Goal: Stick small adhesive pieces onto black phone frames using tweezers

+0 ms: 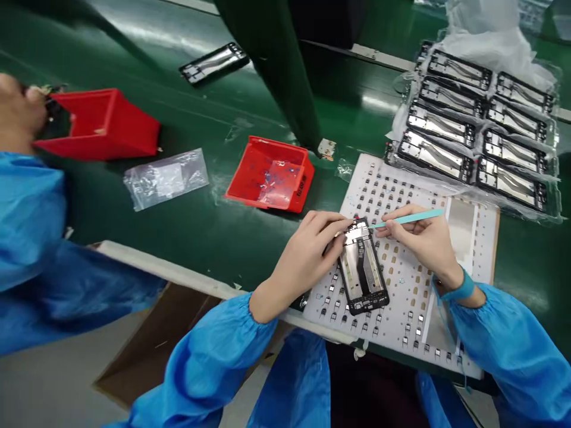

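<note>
My left hand (314,249) grips the upper left edge of a phone frame (363,267), a black-rimmed part with a silvery inside and a dark flex strip down its middle. Between the fingers of my right hand (417,238) is a pair of light teal tweezers (417,217), its tip at the upper right corner of the frame. Beneath both hands lies a white sheet (401,333) bearing rows of small dark and metallic parts. The frame rests tilted over this sheet. What the tip touches is too small to make out.
At the upper right, a clear plastic tray (555,208) holds several phone frames. A red bin (303,187) and a plastic bag (167,178) lie to the left. Another phone frame (214,62) sits beyond a dark green post (281,71). A co-worker's hand (20,113) is beside a second red bin (129,128).
</note>
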`<state>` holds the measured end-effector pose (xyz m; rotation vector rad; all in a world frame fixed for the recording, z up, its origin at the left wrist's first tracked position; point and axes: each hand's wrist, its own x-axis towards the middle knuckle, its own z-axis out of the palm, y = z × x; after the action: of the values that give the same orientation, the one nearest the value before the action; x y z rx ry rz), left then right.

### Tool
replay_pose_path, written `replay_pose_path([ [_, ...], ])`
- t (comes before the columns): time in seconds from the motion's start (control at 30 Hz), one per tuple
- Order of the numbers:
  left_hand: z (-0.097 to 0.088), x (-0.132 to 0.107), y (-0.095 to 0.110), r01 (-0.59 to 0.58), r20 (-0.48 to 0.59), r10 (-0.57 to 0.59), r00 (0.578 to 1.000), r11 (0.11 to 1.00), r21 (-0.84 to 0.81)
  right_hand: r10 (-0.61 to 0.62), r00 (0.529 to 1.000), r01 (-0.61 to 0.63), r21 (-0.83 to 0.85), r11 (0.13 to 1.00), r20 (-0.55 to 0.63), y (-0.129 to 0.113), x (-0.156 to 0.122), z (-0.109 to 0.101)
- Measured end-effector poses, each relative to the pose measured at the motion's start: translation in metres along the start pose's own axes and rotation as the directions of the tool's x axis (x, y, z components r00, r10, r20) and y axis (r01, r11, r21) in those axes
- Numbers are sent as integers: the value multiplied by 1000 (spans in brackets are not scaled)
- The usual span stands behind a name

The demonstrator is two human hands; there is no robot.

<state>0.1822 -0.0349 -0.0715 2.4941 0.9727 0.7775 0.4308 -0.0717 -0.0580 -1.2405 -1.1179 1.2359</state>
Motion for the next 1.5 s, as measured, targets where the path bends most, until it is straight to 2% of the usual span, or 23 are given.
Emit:
replay_pose_path([
  [0.13,11,1,-7,15,-14,-16,1000,999,-47,26,999,-27,-39,999,-22,17,13,8],
  [0.5,13,-1,-12,-2,-34,0,999,998,-66,15,1000,-15,-81,997,-3,14,15,11],
  [0.9,15,-3,-12,-71,-30,74,997,995,76,37,999,-40,-80,996,-35,13,13,13],
  [1.13,14,-3,-12,-131,34,127,991,978,163,46,998,-48,-76,996,-31,14,13,14],
  [1.5,12,-1,-15,-158,56,151,987,972,174,-8,999,3,-148,989,-31,12,7,13],
])
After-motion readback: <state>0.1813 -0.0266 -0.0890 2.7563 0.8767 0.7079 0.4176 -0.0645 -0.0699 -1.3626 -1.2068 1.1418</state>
